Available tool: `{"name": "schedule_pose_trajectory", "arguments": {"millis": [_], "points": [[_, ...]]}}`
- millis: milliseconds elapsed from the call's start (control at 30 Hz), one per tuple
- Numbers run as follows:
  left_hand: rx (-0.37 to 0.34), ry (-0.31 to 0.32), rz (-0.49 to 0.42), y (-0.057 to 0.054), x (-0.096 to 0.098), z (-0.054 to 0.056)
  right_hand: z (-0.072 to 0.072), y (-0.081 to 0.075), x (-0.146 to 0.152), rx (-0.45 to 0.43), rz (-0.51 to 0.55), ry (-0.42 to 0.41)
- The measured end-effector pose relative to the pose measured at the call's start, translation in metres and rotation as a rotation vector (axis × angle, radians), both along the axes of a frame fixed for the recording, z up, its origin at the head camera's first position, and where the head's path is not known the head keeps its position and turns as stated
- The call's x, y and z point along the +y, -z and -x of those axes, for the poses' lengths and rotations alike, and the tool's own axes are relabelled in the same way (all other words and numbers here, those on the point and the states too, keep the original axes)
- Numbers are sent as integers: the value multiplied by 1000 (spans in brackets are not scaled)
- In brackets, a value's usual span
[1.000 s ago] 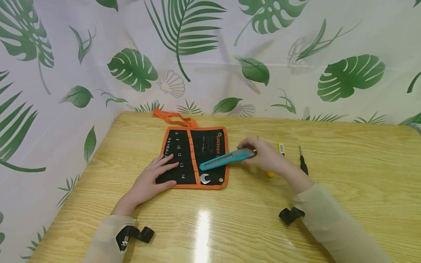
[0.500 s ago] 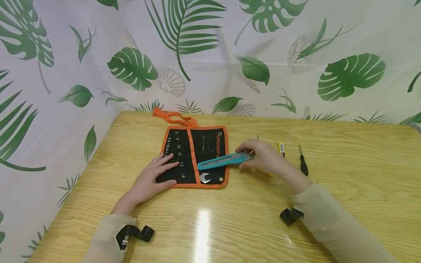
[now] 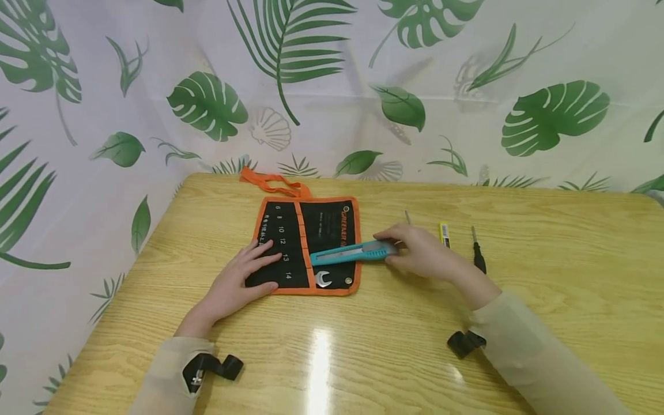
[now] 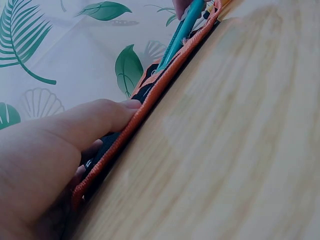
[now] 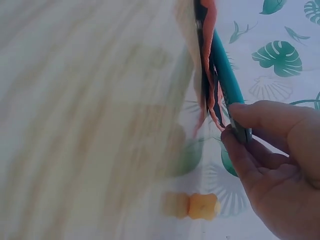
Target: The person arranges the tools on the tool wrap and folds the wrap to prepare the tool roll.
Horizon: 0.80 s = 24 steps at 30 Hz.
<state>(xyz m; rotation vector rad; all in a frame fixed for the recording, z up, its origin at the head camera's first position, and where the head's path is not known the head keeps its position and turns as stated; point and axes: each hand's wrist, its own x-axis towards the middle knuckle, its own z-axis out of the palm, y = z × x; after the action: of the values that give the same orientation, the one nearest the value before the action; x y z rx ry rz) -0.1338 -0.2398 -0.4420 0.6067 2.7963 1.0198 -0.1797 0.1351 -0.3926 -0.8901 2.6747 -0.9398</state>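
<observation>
A black tool pouch [image 3: 332,222] with orange trim lies unrolled on the table, pocket numbers printed down its left half. My left hand [image 3: 236,285] rests on that half with fingers spread; in the left wrist view its thumb [image 4: 107,117] lies over the front edge. My right hand [image 3: 427,251] pinches the grey rear end of a teal utility knife [image 3: 344,254] between thumb and fingers. The knife points left across the pouch, its front tip right at the orange pocket edge. Just nearer than the knife, a silver open-end wrench head [image 3: 323,279] sticks out of a pocket.
Right of the pouch lie a black-handled screwdriver [image 3: 479,258], a yellow labelled item [image 3: 444,233] partly behind my right hand, and a thin metal shaft [image 3: 407,217]. An orange handle end [image 5: 202,206] shows in the right wrist view. Orange ties [image 3: 272,184] trail toward the leaf-patterned cloth.
The utility knife has moved slightly left, its tip coming to the orange pocket edge. It now lies more level across the pouch. My left hand has stayed in place.
</observation>
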Motion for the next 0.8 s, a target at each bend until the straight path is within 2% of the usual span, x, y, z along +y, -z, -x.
{"name": "schedule_pose_trajectory", "arguments": {"millis": [133, 367, 800], "points": [[-1, -2, 3, -1, 0, 0, 0, 0, -3, -2, 34, -3], [0, 1, 3, 0, 0, 0, 2, 0, -11, -15, 27, -16], [9, -1, -2, -1, 0, -1, 5, 3, -20, 10, 53, -71]]}}
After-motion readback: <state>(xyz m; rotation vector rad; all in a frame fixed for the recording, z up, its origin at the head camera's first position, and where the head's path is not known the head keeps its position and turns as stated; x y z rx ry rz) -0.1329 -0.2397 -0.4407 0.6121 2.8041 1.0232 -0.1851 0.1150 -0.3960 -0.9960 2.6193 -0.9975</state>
